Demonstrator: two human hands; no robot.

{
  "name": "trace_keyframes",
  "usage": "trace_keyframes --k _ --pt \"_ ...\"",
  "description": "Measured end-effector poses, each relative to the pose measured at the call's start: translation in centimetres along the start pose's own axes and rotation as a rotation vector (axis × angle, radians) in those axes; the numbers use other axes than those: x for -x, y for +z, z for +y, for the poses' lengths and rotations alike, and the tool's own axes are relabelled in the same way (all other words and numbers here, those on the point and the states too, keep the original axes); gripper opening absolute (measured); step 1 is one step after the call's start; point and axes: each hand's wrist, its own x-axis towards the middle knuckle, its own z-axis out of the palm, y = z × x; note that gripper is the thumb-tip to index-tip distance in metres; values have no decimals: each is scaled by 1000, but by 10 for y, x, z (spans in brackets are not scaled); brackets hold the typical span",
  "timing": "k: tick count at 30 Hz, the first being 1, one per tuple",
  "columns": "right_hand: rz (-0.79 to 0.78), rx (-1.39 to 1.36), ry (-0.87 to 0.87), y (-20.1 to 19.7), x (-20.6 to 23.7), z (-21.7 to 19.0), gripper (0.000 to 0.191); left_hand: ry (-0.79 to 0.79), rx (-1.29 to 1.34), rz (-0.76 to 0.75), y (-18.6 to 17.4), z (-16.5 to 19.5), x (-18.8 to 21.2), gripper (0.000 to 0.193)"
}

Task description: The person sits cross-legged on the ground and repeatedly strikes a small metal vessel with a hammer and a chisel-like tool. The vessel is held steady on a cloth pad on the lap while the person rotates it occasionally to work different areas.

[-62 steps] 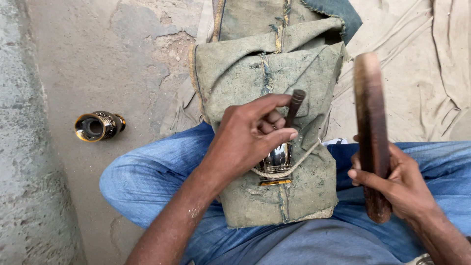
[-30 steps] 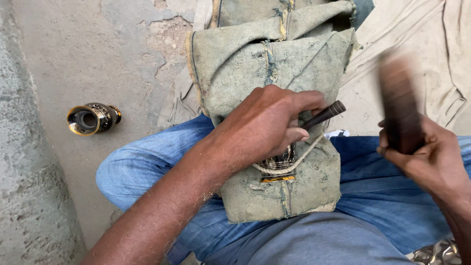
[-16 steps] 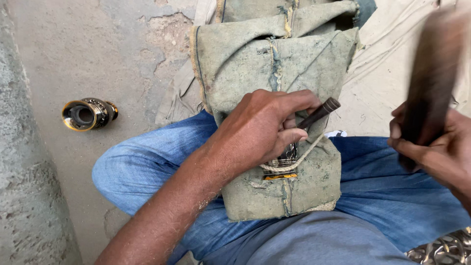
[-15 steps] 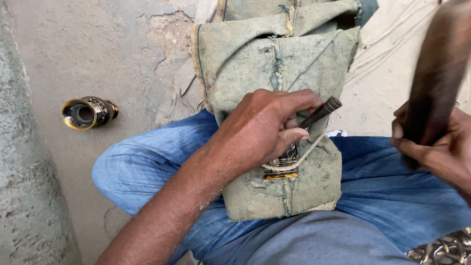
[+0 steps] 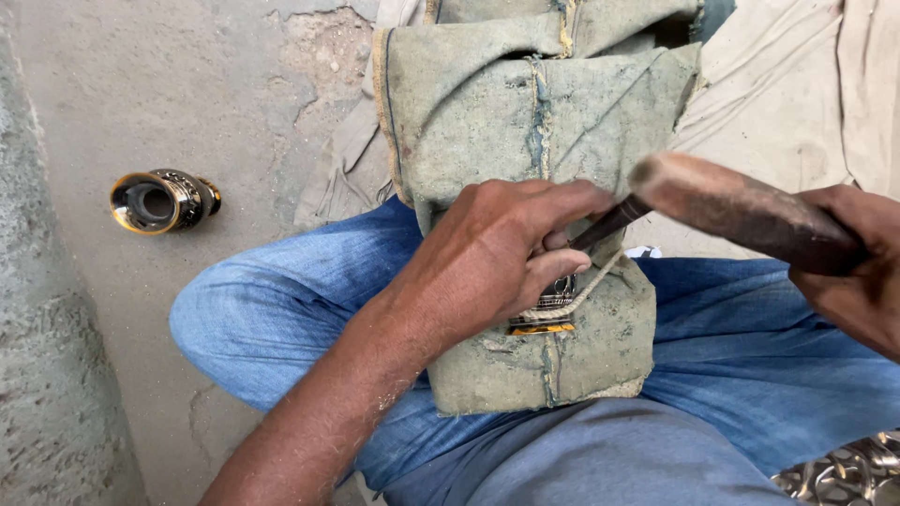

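Note:
My left hand (image 5: 497, 258) grips a thin dark chisel (image 5: 609, 223) slanting up to the right, its tip against a small engraved metal piece (image 5: 553, 302) with a brass edge, bound by cord onto a folded grey-green cloth pad (image 5: 534, 122) across my lap. My right hand (image 5: 858, 267) holds a thick brown wooden mallet (image 5: 741, 208), lowered so its pale end sits at the chisel's upper end. Fingers hide most of the metal piece.
A brass and dark engraved cup-shaped piece (image 5: 161, 200) lies on its side on the concrete floor (image 5: 169, 84) to the left. Pale cloth sheets (image 5: 797, 84) cover the floor at upper right. Shiny embossed metal (image 5: 844, 473) shows at bottom right. My blue jeans (image 5: 281, 309) fill the lower view.
The mallet, raised upright at the right half a second ago, has swung down and left onto the chisel's end. My left hand has kept its grip on the chisel.

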Motion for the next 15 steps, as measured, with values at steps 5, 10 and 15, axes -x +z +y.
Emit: trace_keyframes --k 5,10,15 --pt "-49 -2 17 3 14 -1 27 174 13 60 3 -7 2 44" --pt "-36 -44 159 8 19 -28 31 145 37 129 1 -13 17 40" --pt "-15 -268 169 4 -1 -63 33 -82 235 462 13 -15 32 28"
